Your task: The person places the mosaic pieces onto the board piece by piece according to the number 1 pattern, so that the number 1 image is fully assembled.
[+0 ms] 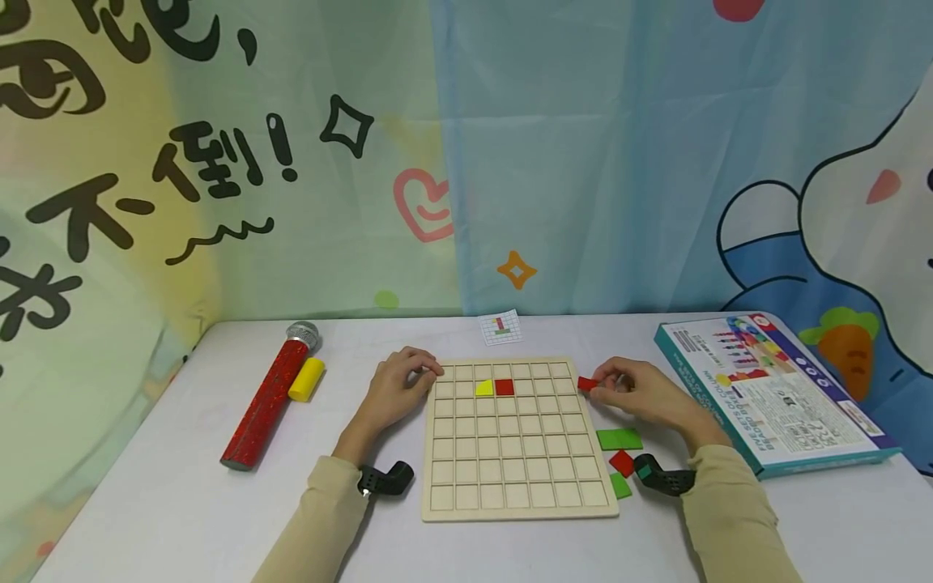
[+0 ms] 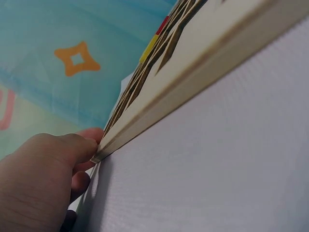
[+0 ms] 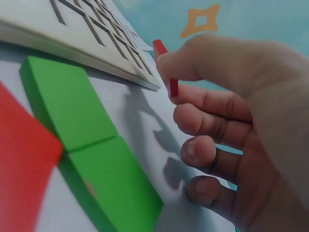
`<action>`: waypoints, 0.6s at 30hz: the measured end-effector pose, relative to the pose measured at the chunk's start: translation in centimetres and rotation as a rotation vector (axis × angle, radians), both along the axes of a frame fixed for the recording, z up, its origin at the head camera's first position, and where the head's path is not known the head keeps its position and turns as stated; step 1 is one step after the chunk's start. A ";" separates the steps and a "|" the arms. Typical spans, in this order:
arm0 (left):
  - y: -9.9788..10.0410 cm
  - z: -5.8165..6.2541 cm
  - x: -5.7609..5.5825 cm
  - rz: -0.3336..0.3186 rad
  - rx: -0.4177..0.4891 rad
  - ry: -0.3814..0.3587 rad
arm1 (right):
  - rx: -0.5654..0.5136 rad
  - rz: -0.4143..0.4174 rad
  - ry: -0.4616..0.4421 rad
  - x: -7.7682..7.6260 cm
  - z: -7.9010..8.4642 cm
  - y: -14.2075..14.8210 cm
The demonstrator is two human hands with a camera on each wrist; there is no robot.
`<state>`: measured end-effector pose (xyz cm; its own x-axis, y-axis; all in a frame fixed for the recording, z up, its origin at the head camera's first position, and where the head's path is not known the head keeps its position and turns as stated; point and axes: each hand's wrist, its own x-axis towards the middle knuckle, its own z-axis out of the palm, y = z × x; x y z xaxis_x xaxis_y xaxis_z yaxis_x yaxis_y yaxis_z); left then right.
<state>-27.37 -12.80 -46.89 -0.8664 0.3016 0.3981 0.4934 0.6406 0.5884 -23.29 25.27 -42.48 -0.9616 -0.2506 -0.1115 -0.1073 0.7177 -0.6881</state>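
A wooden grid board (image 1: 515,448) lies flat on the table. A yellow tile (image 1: 484,388) and a red tile (image 1: 504,387) sit side by side in its second row from the top. At the board's far left corner, my left hand (image 1: 399,389) grips the edge between thumb and fingers. My right hand (image 1: 645,394) pinches another red tile (image 3: 174,88) between thumb and index finger, just off the board's upper right edge. Below that hand lie green tiles (image 1: 619,439), a loose red tile (image 1: 621,463) and one more green tile (image 1: 620,486).
Behind the board lies a small card (image 1: 500,327) with a printed grid pattern. A flat toy box (image 1: 780,397) is on the right. To the left lie a red microphone (image 1: 266,397) and a yellow cylinder (image 1: 306,380). A printed curtain (image 1: 554,162) hangs behind the table.
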 end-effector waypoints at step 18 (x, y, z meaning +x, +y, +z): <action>-0.1 0.1 -0.1 0.004 -0.004 -0.036 | -0.022 0.069 0.089 -0.1 0.0 -3.1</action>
<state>-27.42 -12.88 -46.79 -0.8812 0.2998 0.3656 0.4696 0.6449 0.6030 -23.36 22.15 -42.50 -0.9479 -0.3179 -0.0202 -0.2171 0.6911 -0.6894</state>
